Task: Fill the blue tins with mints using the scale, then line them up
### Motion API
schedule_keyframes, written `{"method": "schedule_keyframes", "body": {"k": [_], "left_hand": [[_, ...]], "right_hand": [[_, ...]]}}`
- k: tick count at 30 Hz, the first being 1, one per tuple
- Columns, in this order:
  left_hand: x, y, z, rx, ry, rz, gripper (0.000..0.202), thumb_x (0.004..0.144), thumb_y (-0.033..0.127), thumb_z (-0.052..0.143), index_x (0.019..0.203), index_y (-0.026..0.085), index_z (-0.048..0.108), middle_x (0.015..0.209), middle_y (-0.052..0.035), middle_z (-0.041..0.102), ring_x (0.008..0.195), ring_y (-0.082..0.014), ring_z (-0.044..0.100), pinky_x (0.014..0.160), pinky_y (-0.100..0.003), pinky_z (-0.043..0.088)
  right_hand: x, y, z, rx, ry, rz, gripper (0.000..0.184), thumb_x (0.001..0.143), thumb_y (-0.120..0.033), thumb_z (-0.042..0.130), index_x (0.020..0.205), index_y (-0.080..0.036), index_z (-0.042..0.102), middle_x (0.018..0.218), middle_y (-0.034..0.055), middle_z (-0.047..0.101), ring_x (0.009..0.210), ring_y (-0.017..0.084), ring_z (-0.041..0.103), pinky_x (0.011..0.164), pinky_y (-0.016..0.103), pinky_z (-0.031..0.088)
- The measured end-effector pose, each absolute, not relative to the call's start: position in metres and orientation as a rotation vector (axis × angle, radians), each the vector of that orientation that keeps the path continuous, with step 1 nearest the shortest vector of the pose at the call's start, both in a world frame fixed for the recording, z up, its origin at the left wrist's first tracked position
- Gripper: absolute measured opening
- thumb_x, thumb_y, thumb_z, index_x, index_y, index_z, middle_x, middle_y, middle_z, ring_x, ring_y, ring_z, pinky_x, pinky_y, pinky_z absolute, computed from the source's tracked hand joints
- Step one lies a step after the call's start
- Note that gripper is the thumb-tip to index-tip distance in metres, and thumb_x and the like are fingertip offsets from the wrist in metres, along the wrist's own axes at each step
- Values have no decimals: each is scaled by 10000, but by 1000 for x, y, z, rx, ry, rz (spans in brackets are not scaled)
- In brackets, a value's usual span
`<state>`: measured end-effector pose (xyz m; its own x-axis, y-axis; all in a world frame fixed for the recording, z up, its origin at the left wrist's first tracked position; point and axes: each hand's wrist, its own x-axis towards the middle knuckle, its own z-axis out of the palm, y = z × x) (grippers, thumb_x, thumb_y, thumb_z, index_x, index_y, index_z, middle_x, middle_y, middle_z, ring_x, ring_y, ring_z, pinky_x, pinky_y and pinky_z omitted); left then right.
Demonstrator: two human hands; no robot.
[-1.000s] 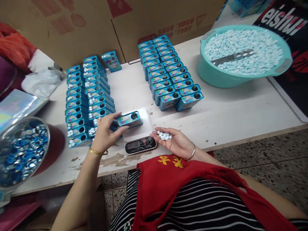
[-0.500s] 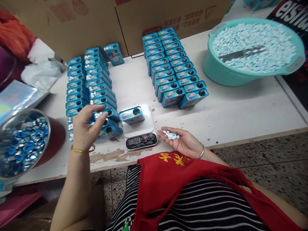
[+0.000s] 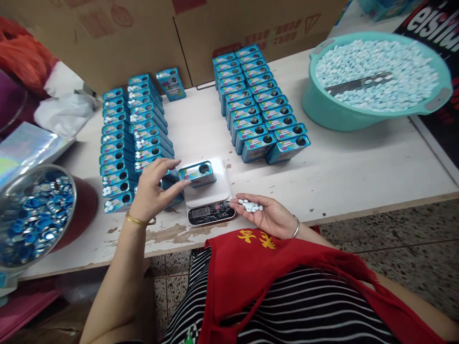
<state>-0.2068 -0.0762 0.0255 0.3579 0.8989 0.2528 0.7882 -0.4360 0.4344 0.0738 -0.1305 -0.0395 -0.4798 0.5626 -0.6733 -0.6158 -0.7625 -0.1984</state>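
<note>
A blue tin (image 3: pixel 198 173) with a round hole lies on a small white scale (image 3: pixel 210 193) at the table's front edge. My left hand (image 3: pixel 152 191) reaches in from the left, thumb and forefinger closed round the tin's left end. To the right of the scale's display, my right hand (image 3: pixel 272 217) rests palm up, cupping a small heap of white candies (image 3: pixel 251 206).
Two-row blocks of blue tins stand at the left (image 3: pixel 122 143) and at the back centre (image 3: pixel 258 105). A teal basin (image 3: pixel 322 114) of pale candies with a metal strip sits back right. A metal bowl of blue caps (image 3: pixel 32 215) is on the left; cardboard boxes (image 3: pixel 125 33) line the back.
My left hand let go of the tin, pulled back left over the tin rows, then returned to the tin's left end. My right hand kept still with the candies.
</note>
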Motion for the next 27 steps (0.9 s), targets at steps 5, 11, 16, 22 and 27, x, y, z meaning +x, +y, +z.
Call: {"method": "schedule_keyframes", "body": {"k": [5,11,16,22,27], "left_hand": [[-188,-71,24,2606,1480,439,446,856,508,552,1158,180,541,1008,-78,627,933,-235,568,792,-367,402],[-116,-46,22,2737,1281,643,325,895,397,533,1125,168,529,973,-72,638,878,-211,569,760,-357,353],[-55,-34,-1,2735,1325,536,283,883,370,543,1080,169,566,979,-95,621,904,-235,545,771,-382,351],[-67,-6,-11,2768,1265,577,448,831,474,591,1172,191,528,1102,-124,591,1015,-261,530,840,-408,370],[-145,116,14,2561,2014,613,397,864,422,529,1187,193,510,1204,-146,527,1127,-293,477,887,-424,362]], "right_hand": [[67,-130,-39,-1035,81,2241,234,896,-99,424,998,-38,627,948,156,725,886,183,714,811,232,563],[65,-124,-45,-976,116,2242,202,860,-113,459,942,-38,628,892,142,724,830,171,718,790,239,544],[75,-125,-45,-938,113,2201,153,818,-137,543,893,-52,646,867,126,729,809,169,715,783,245,538],[81,-129,-46,-977,140,2161,130,765,-169,640,852,-81,679,901,141,738,856,191,714,841,262,535],[83,-126,-55,-984,145,2199,197,725,-222,697,869,-87,702,945,158,737,906,214,709,850,271,537]]}}
